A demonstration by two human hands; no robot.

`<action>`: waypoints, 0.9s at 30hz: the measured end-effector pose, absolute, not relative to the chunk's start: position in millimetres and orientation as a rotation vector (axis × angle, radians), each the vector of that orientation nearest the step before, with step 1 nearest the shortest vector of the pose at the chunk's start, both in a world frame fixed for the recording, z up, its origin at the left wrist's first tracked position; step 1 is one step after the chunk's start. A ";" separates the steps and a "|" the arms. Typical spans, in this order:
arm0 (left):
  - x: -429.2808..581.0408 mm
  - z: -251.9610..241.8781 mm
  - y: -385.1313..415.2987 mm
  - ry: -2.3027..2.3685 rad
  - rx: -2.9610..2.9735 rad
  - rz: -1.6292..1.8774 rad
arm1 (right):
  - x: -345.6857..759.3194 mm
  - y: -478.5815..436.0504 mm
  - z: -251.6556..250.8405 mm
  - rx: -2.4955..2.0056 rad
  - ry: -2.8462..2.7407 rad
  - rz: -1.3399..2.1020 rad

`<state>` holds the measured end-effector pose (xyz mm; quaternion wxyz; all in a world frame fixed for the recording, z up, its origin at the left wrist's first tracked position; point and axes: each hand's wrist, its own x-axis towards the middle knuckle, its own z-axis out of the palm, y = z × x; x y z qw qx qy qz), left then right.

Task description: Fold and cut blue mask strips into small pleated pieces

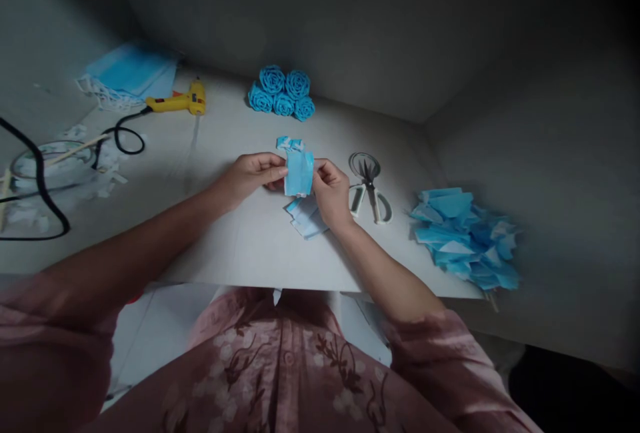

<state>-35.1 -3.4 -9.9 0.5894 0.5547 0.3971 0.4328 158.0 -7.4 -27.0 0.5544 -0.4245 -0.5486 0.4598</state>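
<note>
Between my two hands, above the middle of the table, I hold a small light-blue piece of face-mask fabric (299,174). My left hand (255,174) pinches its left edge, and my right hand (331,191) grips its right edge. Just behind it lies a small folded blue-and-white piece (290,143). Partly under my right hand rests a flat stack of cut mask pieces (307,217). Scissors with pale handles (369,187) lie to the right of my right hand, beside a round clear object (365,165) that overlaps their blades.
Several rolled blue fabric roses (283,91) stand at the back. A yellow glue gun (180,101) with a black cord lies back left, near a pile of blue masks (127,76). White scraps surround a round dish (53,156) at left. A heap of cut blue pieces (465,236) sits at right.
</note>
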 end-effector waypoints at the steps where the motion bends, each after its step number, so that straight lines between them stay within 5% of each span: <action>1: -35.5 -9.2 -3.6 0.939 1.308 1.014 | 158.0 -7.8 -26.8 -0.999 -1.309 1.088; 27: -41.6 -7.5 -3.4 0.952 1.347 1.112 | 164.9 -7.1 -22.1 -0.972 -1.467 1.021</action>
